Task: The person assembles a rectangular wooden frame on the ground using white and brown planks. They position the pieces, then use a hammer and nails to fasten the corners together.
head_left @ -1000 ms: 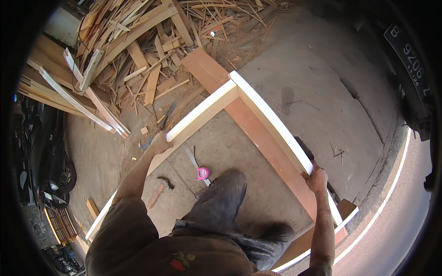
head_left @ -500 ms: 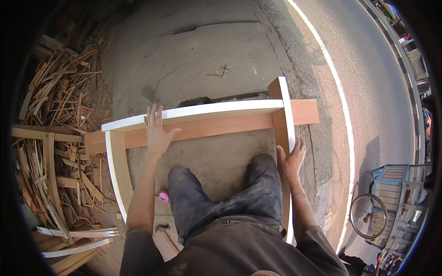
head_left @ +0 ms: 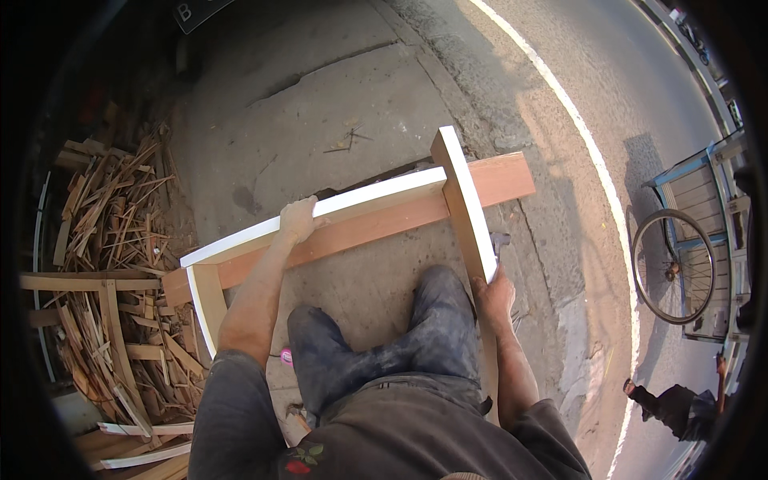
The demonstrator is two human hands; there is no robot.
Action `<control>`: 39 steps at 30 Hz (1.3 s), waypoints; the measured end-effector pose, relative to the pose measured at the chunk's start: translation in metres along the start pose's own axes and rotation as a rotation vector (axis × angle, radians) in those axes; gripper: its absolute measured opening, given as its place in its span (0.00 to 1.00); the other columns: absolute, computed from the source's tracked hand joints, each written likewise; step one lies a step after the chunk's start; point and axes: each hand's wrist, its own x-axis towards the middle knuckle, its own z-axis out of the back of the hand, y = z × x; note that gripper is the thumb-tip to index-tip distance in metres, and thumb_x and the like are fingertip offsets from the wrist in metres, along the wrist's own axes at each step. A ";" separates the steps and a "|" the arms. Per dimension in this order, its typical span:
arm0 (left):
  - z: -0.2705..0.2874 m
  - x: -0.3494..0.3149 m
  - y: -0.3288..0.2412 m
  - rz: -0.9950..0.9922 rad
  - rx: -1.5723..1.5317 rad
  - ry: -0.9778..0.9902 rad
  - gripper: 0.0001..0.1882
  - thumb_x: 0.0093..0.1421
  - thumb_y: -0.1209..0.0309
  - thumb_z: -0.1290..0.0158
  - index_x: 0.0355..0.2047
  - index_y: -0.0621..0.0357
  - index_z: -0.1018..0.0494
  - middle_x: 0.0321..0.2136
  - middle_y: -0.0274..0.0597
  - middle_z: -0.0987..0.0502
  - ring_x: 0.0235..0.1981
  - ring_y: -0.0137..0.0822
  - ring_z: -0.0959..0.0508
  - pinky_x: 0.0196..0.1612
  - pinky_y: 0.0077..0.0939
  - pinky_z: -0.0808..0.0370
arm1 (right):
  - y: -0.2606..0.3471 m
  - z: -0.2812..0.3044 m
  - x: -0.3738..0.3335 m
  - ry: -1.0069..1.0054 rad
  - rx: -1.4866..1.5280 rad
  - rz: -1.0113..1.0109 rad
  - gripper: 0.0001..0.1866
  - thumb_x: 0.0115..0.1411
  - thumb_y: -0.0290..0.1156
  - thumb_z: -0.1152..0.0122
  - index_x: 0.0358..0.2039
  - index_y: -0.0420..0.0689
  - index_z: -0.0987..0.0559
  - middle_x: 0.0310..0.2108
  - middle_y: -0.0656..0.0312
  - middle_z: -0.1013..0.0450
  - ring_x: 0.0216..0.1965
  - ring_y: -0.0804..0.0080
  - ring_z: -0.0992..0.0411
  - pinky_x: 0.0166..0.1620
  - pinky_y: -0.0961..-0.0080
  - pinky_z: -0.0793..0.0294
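A wooden frame with white-painted edges [head_left: 376, 188] spans the space around my knees. My left hand [head_left: 299, 222] is closed over its far board, fingers curled around the white edge. At the right-hand board [head_left: 462, 200], which projects past the far one, my right hand [head_left: 495, 296] grips the near part, its thumb on the inner side and other fingers partly hidden. Just beyond that hand shows a grey hammer head [head_left: 501, 239]; its handle is hidden. A reddish-brown plank [head_left: 504, 176] lies beneath the frame and sticks out at both ends.
Scrap wood strips [head_left: 112, 216] are heaped on the left. A pink tape measure [head_left: 286, 356] lies beside my left knee. Several nails [head_left: 348, 144] are on the concrete ahead. On the right are a road with a white line [head_left: 596, 160], a wheeled cart [head_left: 680, 256] and a person [head_left: 676, 410].
My left hand has gone from lying open on the far board to gripping it. My right hand has closed on the right board. The hammer head has come into sight; the view has turned.
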 end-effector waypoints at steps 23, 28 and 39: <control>-0.018 0.003 0.009 -0.050 -0.027 -0.106 0.34 0.55 0.44 0.29 0.45 0.62 0.24 0.38 0.56 0.14 0.44 0.58 0.14 0.49 0.52 0.20 | -0.059 -0.022 -0.118 0.065 -0.089 -0.022 0.29 0.61 0.46 0.26 0.51 0.39 0.28 0.37 0.37 0.18 0.41 0.33 0.19 0.45 0.41 0.20; -0.016 0.003 0.005 -0.037 -0.013 -0.111 0.33 0.54 0.46 0.27 0.42 0.63 0.25 0.36 0.61 0.15 0.42 0.63 0.16 0.47 0.55 0.21 | -0.063 -0.027 -0.118 0.130 -0.024 -0.100 0.35 0.63 0.52 0.29 0.57 0.38 0.29 0.43 0.36 0.19 0.47 0.34 0.19 0.50 0.41 0.21; -0.018 0.003 0.008 -0.044 0.023 -0.113 0.32 0.54 0.47 0.27 0.46 0.61 0.23 0.40 0.57 0.14 0.46 0.58 0.15 0.50 0.52 0.20 | -0.269 0.019 -0.339 0.230 0.148 -0.300 0.62 0.53 0.76 0.31 0.72 0.38 0.35 0.67 0.37 0.29 0.68 0.38 0.30 0.68 0.47 0.30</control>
